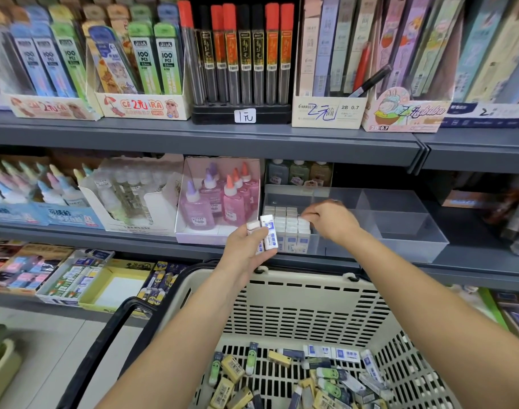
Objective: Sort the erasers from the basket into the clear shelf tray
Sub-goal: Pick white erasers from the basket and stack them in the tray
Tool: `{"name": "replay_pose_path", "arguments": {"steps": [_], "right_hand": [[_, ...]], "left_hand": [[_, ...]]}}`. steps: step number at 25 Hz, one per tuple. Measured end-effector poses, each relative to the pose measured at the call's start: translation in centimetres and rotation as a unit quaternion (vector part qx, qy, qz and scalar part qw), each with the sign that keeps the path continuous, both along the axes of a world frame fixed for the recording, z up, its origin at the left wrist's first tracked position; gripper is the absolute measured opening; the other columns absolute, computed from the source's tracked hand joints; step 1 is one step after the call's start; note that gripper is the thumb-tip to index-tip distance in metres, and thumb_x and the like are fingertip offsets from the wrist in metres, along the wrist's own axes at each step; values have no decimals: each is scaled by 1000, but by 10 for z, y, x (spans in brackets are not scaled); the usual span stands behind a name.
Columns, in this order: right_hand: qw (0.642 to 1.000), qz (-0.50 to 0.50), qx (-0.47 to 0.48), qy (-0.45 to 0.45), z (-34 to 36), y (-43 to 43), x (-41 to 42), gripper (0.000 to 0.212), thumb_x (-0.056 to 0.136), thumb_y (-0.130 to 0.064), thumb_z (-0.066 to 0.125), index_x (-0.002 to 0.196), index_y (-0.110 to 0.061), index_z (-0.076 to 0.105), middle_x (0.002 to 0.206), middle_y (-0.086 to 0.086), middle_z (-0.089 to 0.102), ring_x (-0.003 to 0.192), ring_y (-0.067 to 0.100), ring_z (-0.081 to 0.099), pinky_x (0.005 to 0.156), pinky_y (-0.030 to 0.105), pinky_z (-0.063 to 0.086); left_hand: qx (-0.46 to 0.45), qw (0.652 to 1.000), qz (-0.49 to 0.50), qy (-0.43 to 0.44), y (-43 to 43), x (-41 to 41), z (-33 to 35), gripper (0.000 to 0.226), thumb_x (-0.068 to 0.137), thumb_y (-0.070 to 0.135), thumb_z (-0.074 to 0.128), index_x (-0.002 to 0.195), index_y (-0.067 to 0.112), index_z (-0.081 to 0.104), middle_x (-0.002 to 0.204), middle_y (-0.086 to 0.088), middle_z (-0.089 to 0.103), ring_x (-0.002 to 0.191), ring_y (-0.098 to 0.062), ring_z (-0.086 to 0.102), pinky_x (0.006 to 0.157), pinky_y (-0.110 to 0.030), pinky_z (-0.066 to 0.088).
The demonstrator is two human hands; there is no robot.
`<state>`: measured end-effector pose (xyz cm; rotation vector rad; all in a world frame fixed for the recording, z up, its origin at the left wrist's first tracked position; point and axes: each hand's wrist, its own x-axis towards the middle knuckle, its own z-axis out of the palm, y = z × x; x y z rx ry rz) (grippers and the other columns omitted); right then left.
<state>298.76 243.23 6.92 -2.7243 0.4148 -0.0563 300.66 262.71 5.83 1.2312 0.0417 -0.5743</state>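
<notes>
Left hand (246, 249) grips two white erasers (268, 234) above basket (305, 293); right hand (332, 221) fingertips down at eraser rows (290, 228) in clear tray (406, 228); can't tell if it's pinching one.

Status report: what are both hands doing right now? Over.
Left hand holds two erasers. Right hand at eraser rows in tray, grip unclear. Basket holds plenty more. Nothing in the way.

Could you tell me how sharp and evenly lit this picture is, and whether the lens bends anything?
Head view: light is even, no hard shadows; the shelf edge bows from the wide lens; the erasers in the left hand are fairly sharp; the glue bottles at the left edge are blurred; the clear tray shows little glare.
</notes>
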Motion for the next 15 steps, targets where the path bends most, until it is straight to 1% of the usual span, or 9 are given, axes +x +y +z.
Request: {"name": "replay_pose_path", "arguments": {"steps": [2,4,6,7,9,10,11,13,15], "right_hand": [[1000,10,11,2,1,2,-2,27,97,-28,45,113,-23,67,122,1,63,110,24,56,95,42,46],[999,3,-5,-42,6,6,-7,29,96,-34,45,111,-22,68,115,3,65,103,24,59,90,41,49],[992,23,34,-123,15,15,-17,29,93,-38,48,104,-22,71,103,0,69,91,18,61,80,33,50],[986,51,73,-139,19,20,-23,28,92,-37,50,103,-22,71,97,-5,70,86,11,61,76,27,48],[983,94,111,-116,25,30,-31,22,92,-32,53,103,-21,70,83,-16,65,74,-1,56,67,16,41],[983,98,114,-101,27,32,-33,18,91,-28,55,101,-21,68,77,-18,61,70,-2,54,63,14,38],[984,92,124,-90,29,31,-35,14,91,-25,56,97,-21,67,74,-17,59,69,-1,54,62,16,39],[977,68,182,-83,35,25,-40,7,89,-21,58,88,-21,65,72,-11,62,68,5,58,65,21,45],[967,31,233,-97,41,14,-42,8,88,-18,59,82,-20,64,67,-9,63,59,6,56,60,22,47]], "left_hand": [[-6,1000,-6,16,-2,0,0,9,92,5,54,91,11,62,89,-10,67,83,-19,64,58,-25,57],[-2,1000,-22,10,-3,0,1,9,91,5,55,92,11,62,87,-10,67,81,-19,65,57,-25,56],[15,999,-46,-14,-5,-1,2,7,91,7,57,94,12,61,88,-8,67,79,-17,65,58,-24,55],[24,997,-61,-27,-7,-2,2,7,90,7,57,93,12,61,89,-7,67,80,-16,65,60,-25,55],[34,994,-92,-40,-11,-5,4,7,90,7,57,92,12,61,89,-6,66,81,-15,63,64,-25,54],[37,993,-104,-43,-13,-7,5,8,91,6,56,92,12,61,90,-6,66,82,-16,63,65,-26,54],[38,992,-111,-45,-16,-10,6,8,91,5,56,93,11,61,91,-7,65,83,-16,63,66,-26,54],[30,994,-101,-38,-20,-12,7,7,91,5,54,96,9,58,92,-8,66,82,-16,64,65,-27,54],[4,998,-67,-18,-20,-11,10,4,93,5,51,95,7,53,87,-8,69,76,-14,66,61,-26,55]]}}
